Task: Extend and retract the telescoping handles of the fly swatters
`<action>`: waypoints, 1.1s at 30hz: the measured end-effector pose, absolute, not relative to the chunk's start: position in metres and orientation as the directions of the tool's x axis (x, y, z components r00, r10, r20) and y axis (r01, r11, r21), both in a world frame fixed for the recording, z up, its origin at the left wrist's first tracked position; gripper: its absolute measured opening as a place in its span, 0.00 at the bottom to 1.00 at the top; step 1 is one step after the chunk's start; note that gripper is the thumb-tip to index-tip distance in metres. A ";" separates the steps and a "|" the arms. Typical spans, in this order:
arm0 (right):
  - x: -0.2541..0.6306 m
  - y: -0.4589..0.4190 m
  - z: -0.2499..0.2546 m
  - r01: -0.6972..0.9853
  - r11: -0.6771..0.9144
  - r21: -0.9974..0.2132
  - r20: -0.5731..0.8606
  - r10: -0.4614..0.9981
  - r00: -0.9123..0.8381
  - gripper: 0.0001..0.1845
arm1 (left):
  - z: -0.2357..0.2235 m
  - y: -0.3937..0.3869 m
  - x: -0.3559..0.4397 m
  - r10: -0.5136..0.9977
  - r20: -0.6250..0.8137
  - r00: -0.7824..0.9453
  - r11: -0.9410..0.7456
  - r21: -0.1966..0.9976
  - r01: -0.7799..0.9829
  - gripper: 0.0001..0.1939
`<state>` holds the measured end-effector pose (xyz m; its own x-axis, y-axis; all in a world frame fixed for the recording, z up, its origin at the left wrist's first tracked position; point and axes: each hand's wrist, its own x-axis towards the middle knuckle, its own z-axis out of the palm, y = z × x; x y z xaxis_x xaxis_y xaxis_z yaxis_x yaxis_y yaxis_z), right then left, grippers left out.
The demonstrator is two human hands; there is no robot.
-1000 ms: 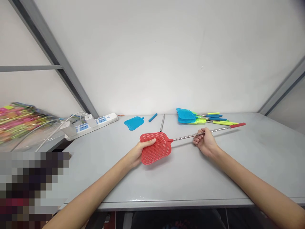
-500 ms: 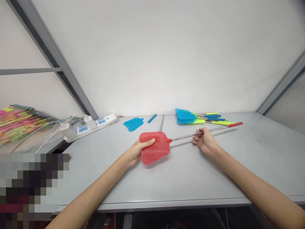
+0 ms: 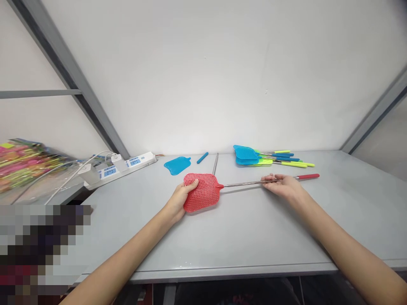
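This looks like a plain workroom or stockroom, though its exact kind cannot be told. A long grey desk (image 3: pixel 254 228) stands against a bare white wall (image 3: pixel 203 76) with grey metal struts (image 3: pixel 66 72). A white power strip (image 3: pixel 127 166) with plugged-in chargers (image 3: pixel 90 173) sits at the desk's back left corner, near a plastic-wrapped bundle of bright goods (image 3: pixel 28 165). Plastic fly swatters (image 3: pixel 251 155) lie batched near the back edge.

White wall (image 3: pixel 203 76) behind a grey table (image 3: pixel 365 203), with slanted grey metal struts (image 3: pixel 63 72)
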<state>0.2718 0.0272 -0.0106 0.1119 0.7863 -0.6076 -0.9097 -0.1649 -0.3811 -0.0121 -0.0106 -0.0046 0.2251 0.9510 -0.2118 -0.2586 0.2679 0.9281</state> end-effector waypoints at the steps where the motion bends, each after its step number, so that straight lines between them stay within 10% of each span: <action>1: 0.271 0.026 -0.011 -0.918 -0.149 -0.368 -0.597 0.795 0.111 0.10 | -0.004 -0.011 -0.012 0.956 -0.210 0.205 0.260 0.931 -0.256 0.20; 33: 0.231 0.005 -0.020 -0.878 0.203 -0.433 -0.426 0.813 0.398 0.14 | -0.010 -0.023 0.000 0.964 -0.246 -0.098 0.235 0.965 -0.116 0.20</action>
<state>0.2306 0.0052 -0.0202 0.3976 0.8126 -0.4261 -0.8784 0.2029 -0.4327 -0.0005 -0.0235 -0.0097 -0.0982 0.9642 -0.2461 -0.1160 0.2346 0.9652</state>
